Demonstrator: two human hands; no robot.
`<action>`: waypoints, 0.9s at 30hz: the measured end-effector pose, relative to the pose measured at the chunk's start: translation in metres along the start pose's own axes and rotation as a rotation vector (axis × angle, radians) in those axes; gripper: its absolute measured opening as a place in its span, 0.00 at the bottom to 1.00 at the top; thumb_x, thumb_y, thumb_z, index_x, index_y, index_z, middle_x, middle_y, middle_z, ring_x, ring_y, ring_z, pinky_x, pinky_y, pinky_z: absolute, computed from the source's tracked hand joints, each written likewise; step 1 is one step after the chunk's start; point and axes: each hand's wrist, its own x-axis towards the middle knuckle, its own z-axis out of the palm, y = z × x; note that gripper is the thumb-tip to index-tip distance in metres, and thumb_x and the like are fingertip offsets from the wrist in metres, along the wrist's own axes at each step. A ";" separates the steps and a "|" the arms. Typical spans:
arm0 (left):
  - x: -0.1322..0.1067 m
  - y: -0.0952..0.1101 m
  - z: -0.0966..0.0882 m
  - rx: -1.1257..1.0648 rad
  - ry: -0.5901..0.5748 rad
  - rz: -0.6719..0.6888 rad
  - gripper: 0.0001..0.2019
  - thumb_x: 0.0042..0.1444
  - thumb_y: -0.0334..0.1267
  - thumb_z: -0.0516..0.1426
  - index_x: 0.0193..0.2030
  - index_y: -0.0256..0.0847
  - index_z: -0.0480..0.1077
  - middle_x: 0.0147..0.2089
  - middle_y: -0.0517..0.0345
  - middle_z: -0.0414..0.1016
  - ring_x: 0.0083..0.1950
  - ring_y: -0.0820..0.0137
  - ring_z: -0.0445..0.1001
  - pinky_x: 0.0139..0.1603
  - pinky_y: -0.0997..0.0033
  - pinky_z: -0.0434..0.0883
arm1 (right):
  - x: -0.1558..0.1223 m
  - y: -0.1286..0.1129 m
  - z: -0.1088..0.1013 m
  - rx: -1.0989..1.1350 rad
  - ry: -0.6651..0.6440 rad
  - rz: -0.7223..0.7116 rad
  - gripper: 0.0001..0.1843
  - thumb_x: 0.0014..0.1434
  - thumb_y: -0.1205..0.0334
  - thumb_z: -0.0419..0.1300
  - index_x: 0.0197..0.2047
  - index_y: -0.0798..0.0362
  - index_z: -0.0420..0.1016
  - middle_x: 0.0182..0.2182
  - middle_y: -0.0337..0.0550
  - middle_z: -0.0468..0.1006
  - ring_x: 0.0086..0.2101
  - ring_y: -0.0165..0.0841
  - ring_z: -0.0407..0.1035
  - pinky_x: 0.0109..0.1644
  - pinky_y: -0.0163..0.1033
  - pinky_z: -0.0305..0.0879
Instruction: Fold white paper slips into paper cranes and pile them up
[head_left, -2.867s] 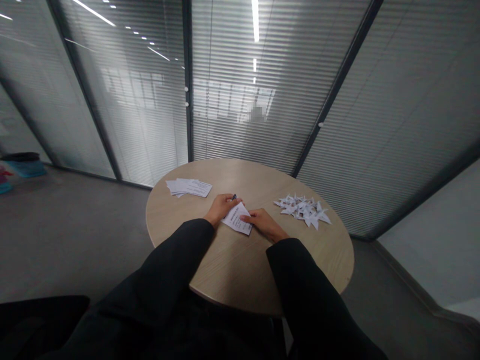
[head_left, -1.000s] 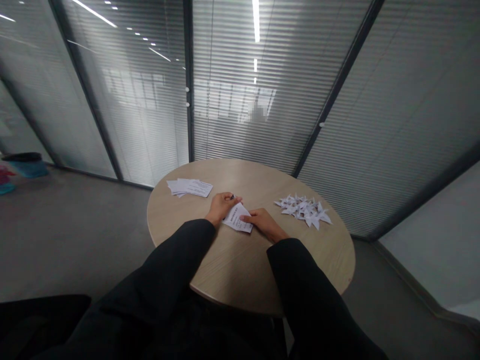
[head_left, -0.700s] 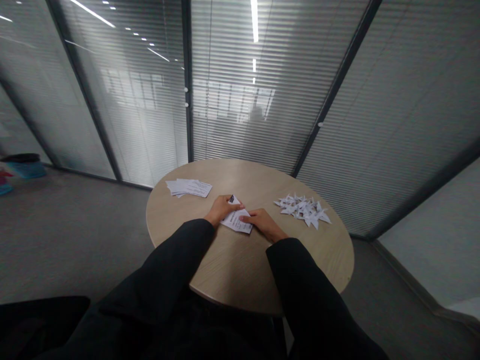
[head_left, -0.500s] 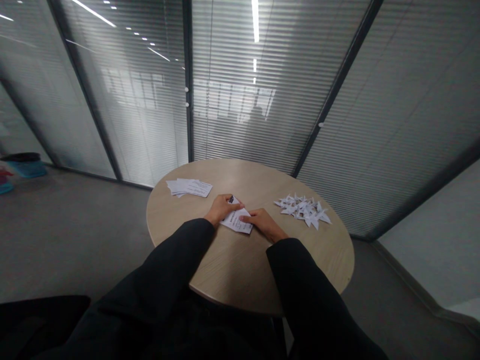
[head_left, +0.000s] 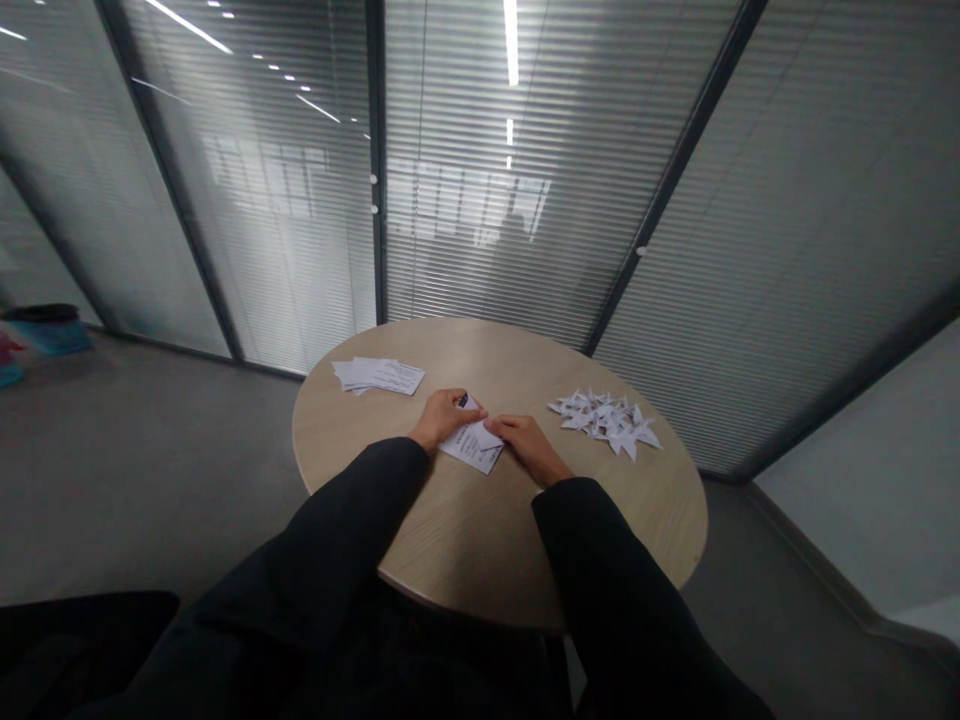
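Observation:
A printed white sheet of paper (head_left: 468,449) lies at the middle of the round table, with a corner flap folded over on its right side. My left hand (head_left: 441,418) grips its upper left part, the thumb across the top and the fingers partly hidden behind. On the folded flap, my right hand (head_left: 527,445) pinches the paper's right edge, its fingertips close to the left thumb. To the right sits a heap of folded white paper stars (head_left: 607,420). A loose stack of printed sheets (head_left: 386,375) rests at the back left.
The round wooden table (head_left: 480,540) stands close to a glass partition with blinds (head_left: 480,250). A blue bin with a dark liner (head_left: 49,330) is on the floor at far left. A dark chair-like shape (head_left: 82,640) fills the lower left corner.
My right hand has moved slightly up and brought the paper's right corner over into a flap. The left hand keeps its place on the sheet.

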 end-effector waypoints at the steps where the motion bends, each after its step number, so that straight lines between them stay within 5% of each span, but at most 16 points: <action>1: 0.000 -0.001 0.000 0.007 -0.005 0.000 0.11 0.41 0.41 0.65 0.27 0.36 0.73 0.23 0.59 0.73 0.24 0.73 0.70 0.23 0.77 0.62 | 0.001 0.000 0.000 -0.012 0.004 -0.010 0.18 0.47 0.49 0.64 0.28 0.58 0.80 0.26 0.44 0.79 0.28 0.34 0.70 0.34 0.37 0.62; 27: -0.004 0.004 0.005 -0.273 0.032 -0.015 0.17 0.38 0.41 0.69 0.34 0.35 0.73 0.26 0.58 0.73 0.24 0.72 0.72 0.24 0.75 0.66 | 0.010 0.006 -0.007 -0.188 0.092 -0.189 0.14 0.51 0.53 0.61 0.31 0.55 0.83 0.28 0.45 0.82 0.30 0.37 0.73 0.35 0.38 0.65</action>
